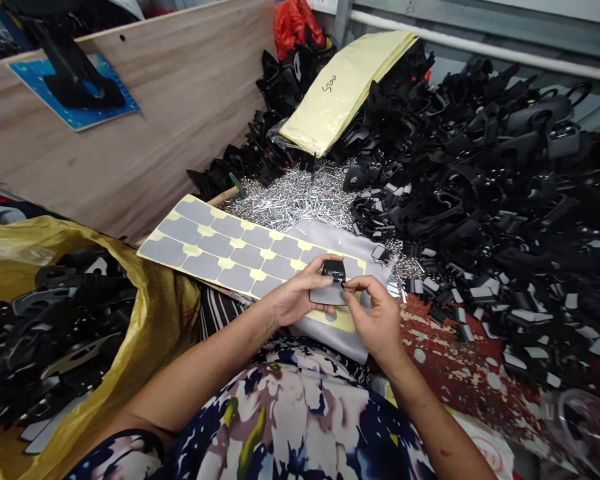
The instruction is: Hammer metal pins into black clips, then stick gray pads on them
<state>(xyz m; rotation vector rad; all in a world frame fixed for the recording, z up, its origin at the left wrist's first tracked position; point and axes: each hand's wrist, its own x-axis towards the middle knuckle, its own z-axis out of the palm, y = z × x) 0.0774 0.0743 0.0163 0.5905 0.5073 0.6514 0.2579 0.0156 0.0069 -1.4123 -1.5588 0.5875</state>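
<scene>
My left hand (300, 293) is closed around a small black plastic part (335, 269) with a flat grey face (329, 295) on its near side. Thumb and fingers of my right hand (377, 313) are pinched together at the part's right edge; what they hold there is too small to make out. Beneath both hands lies a pale yellow sheet of grey stickers (215, 243), slanting across my lap over a grey cloth (380, 260). Just beyond the sheet is a heap of shiny metal pins (300, 193).
Black plastic parts (445, 180) are piled along the right and back, with smaller grey-faced pieces (480, 293) nearer me. Yellow packed sheets (347, 93) rest on the pile. A yellow sack (165, 293) of black parts stands left, below a wooden board (180, 87). A clear container (580, 427) sits lower right.
</scene>
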